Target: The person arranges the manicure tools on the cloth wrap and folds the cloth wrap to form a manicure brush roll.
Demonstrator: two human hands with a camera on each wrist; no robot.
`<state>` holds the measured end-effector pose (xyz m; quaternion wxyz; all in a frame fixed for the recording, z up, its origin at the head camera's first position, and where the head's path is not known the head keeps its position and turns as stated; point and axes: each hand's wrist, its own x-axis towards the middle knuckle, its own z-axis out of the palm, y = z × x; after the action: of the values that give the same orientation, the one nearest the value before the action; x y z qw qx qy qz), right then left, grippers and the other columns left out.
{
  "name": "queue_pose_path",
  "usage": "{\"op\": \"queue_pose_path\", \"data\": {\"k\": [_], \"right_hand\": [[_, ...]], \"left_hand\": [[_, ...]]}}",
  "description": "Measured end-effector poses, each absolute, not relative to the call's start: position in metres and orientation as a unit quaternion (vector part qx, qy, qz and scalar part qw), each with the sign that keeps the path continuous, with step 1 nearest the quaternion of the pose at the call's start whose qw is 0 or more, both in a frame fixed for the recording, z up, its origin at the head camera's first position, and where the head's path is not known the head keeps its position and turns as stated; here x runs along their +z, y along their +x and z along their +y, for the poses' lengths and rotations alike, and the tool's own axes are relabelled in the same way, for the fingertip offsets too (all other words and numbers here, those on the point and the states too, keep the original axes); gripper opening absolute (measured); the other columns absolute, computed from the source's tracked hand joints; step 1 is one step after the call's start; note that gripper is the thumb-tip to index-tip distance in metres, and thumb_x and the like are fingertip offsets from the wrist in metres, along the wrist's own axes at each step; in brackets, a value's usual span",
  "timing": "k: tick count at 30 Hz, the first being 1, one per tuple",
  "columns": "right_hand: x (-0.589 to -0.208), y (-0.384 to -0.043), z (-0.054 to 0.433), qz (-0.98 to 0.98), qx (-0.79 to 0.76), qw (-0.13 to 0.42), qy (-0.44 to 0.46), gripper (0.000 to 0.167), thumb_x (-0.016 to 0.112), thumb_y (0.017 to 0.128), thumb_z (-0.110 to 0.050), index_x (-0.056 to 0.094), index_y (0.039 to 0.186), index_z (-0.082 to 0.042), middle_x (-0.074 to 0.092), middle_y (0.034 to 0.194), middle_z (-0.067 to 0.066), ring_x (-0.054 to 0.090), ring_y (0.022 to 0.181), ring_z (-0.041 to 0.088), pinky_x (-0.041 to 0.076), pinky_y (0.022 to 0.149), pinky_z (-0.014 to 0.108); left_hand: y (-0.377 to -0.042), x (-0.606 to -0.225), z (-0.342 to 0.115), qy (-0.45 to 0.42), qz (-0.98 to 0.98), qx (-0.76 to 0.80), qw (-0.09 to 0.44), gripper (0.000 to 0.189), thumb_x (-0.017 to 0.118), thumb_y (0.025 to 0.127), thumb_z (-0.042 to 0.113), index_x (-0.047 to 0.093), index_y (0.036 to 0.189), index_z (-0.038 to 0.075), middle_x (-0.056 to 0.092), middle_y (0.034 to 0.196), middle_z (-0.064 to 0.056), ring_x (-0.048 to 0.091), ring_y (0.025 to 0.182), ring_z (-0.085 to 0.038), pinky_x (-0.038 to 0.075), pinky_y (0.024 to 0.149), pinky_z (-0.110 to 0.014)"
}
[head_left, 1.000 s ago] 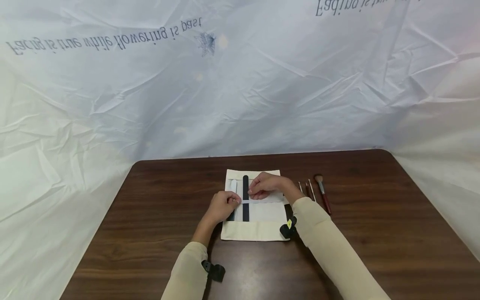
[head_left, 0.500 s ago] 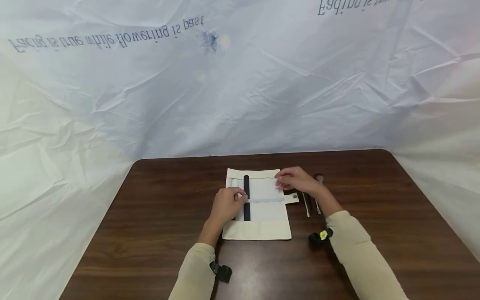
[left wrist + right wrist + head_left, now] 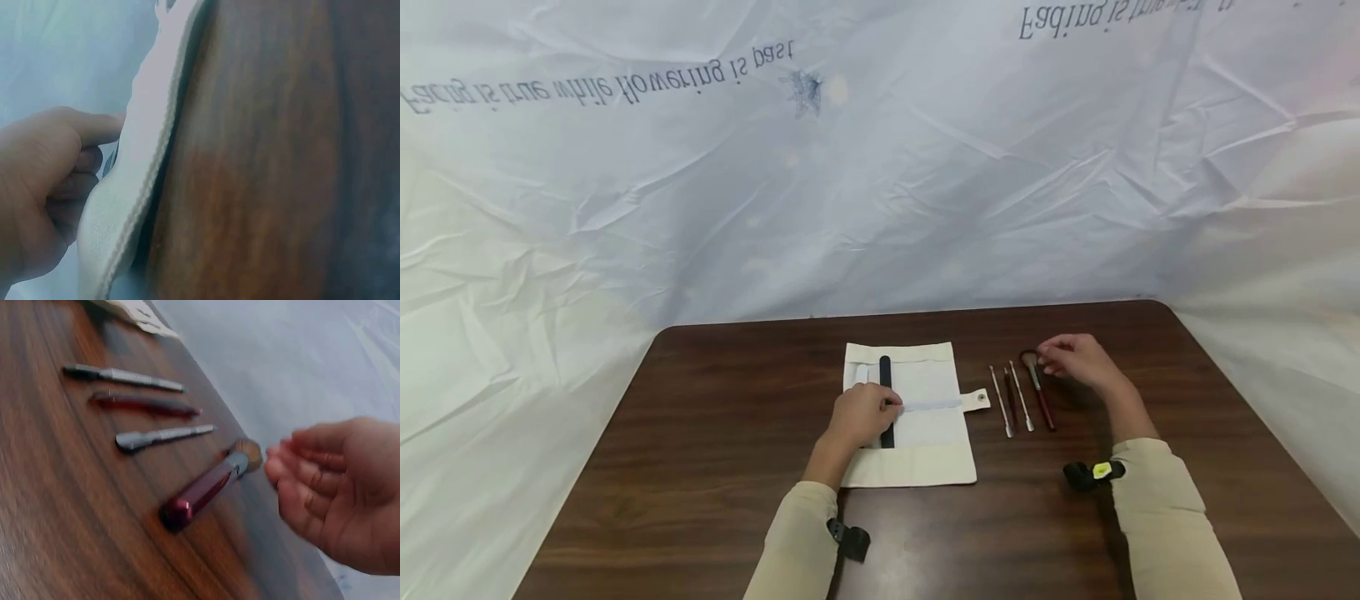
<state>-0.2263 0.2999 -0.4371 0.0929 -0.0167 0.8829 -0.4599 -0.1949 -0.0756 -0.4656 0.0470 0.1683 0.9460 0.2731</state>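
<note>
A cream fabric tool pouch lies unfolded on the table. A black nail file is in it, and a white strip shows partly behind my left hand. My left hand pinches the pale elastic band across the pouch; in the left wrist view the pouch edge hides its fingertips. My right hand hovers beside the bristle end of a brush with a dark red handle. In the right wrist view its fingers are loosely bent, apart from the brush, and hold nothing.
Between pouch and brush lie two slim metal tools with a dark red stick between them. A snap tab sticks out from the pouch's right side. White sheeting hangs behind the table's far edge.
My right hand has moved right, from above the pouch, past the slim tools to the brush. My left hand has slid slightly right along the band, past the black nail file.
</note>
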Motion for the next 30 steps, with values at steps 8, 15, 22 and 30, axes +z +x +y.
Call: {"op": "queue_pose_path", "data": {"k": [8,15,22,30], "right_hand": [[-0.44,-0.228,0.294,0.917,-0.363,0.154,0.055,0.045,0.061,0.099,-0.04,0.069,0.088,0.003,0.065,0.071,0.002,0.064,0.069,0.011,0.053,0.063,0.028],[-0.443,-0.233,0.284,0.942,-0.291,0.151,0.074,0.053,0.067,0.093,-0.042,0.039,0.053,-0.022,0.036,0.047,-0.009,0.057,0.057,0.015,0.042,0.058,0.03],[-0.44,-0.229,0.287,0.931,-0.326,0.147,0.069,0.049,0.061,0.097,-0.035,0.039,0.055,-0.022,0.038,0.049,-0.01,0.056,0.057,0.013,0.043,0.059,0.03],[-0.433,-0.225,0.285,0.894,-0.437,0.082,0.058,0.044,0.059,0.101,-0.038,0.068,0.103,0.006,0.065,0.08,0.0,0.063,0.07,0.01,0.055,0.067,0.029]], "left_hand": [[-0.196,-0.465,-0.078,0.155,0.943,0.289,0.063,0.011,0.069,0.096,0.024,0.078,0.095,0.018,0.046,0.052,0.009,0.042,0.049,-0.008,0.034,0.05,-0.025],[-0.197,-0.466,-0.079,0.166,0.94,0.289,0.067,0.012,0.068,0.096,0.023,0.077,0.093,0.016,0.046,0.052,0.009,0.042,0.049,-0.008,0.035,0.051,-0.025],[-0.197,-0.465,-0.081,0.175,0.938,0.292,0.071,0.012,0.067,0.097,0.022,0.077,0.093,0.017,0.048,0.055,0.008,0.043,0.051,-0.008,0.035,0.052,-0.024],[-0.195,-0.466,-0.082,0.173,0.934,0.305,0.073,0.012,0.067,0.098,0.022,0.077,0.093,0.017,0.048,0.055,0.008,0.044,0.051,-0.008,0.035,0.052,-0.024]]}}
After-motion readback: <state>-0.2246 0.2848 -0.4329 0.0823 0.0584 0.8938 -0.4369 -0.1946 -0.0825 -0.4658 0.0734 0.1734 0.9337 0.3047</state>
